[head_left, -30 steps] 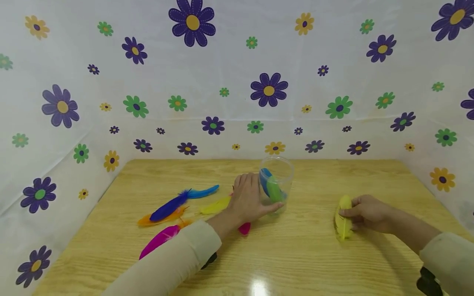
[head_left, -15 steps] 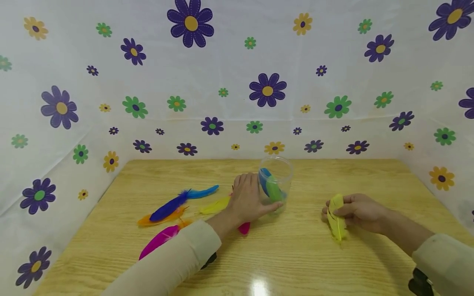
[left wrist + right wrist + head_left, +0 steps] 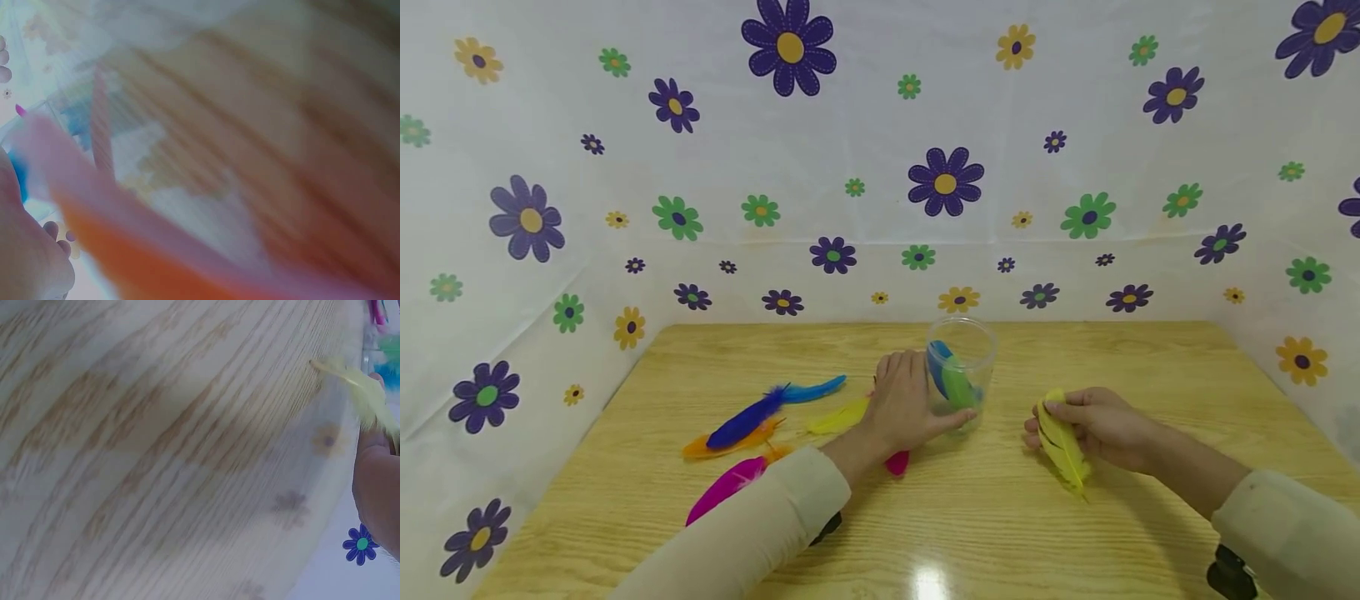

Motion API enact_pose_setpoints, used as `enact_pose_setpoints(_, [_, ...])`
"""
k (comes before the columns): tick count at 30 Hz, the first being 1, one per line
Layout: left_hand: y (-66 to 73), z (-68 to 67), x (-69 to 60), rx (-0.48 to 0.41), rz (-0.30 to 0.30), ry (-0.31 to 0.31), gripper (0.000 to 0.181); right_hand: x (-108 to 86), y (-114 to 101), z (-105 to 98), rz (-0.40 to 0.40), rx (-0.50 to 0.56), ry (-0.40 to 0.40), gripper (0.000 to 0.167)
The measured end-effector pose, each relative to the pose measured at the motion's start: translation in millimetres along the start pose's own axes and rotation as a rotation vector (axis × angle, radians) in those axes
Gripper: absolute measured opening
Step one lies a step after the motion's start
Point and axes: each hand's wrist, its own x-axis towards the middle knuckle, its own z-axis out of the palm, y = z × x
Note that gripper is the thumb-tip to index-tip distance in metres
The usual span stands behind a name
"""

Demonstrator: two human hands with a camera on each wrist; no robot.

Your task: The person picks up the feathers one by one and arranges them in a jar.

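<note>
A clear plastic cup [image 3: 962,367] stands upright at the table's middle, with blue and green feathers [image 3: 953,379] inside. My left hand [image 3: 902,404] holds it from the left, thumb across its front; the fingers' far ends are partly hidden. To the right of the cup, my right hand [image 3: 1105,425] pinches a yellow feather [image 3: 1062,442] between thumb and fingers, just above the table, its quill pointing down toward me. The right wrist view shows the same yellow feather [image 3: 362,390] beside my hand. Much of the left wrist view is blurred.
Left of the cup lie a dark blue feather [image 3: 745,421], a light blue feather [image 3: 815,389], an orange feather [image 3: 703,447], a magenta feather [image 3: 726,490] and a yellow feather [image 3: 835,418]. A red feather tip [image 3: 897,463] shows under my left arm. A flowered cloth [image 3: 865,150] hangs behind the table.
My right hand has moved left toward the cup with the yellow feather, which has tilted so its quill end points more to the right. The left hand and cup stay put.
</note>
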Motion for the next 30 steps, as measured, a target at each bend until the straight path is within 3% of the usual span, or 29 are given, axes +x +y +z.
enact_pose_setpoints(10, [-0.8,-1.0,-0.7,-0.020,-0.007,-0.011,0.092,2.0,-7,12,-0.040,-0.069,0.110,0.060])
enact_pose_setpoints(19, [0.4,0.7,-0.8,-0.033,0.013,0.010,0.089,4.9,-18,23,-0.091,-0.077,0.154,0.059])
enact_pose_setpoints(24, [0.3,0.5,0.2,-0.012,0.014,0.009,0.090,4.3,-26,25,-0.134,-0.070,0.155,0.056])
enact_pose_setpoints(30, [-0.2,0.6,0.8,-0.006,0.009,0.008,0.092,3.5,-37,24,-0.188,-0.017,0.166,0.035])
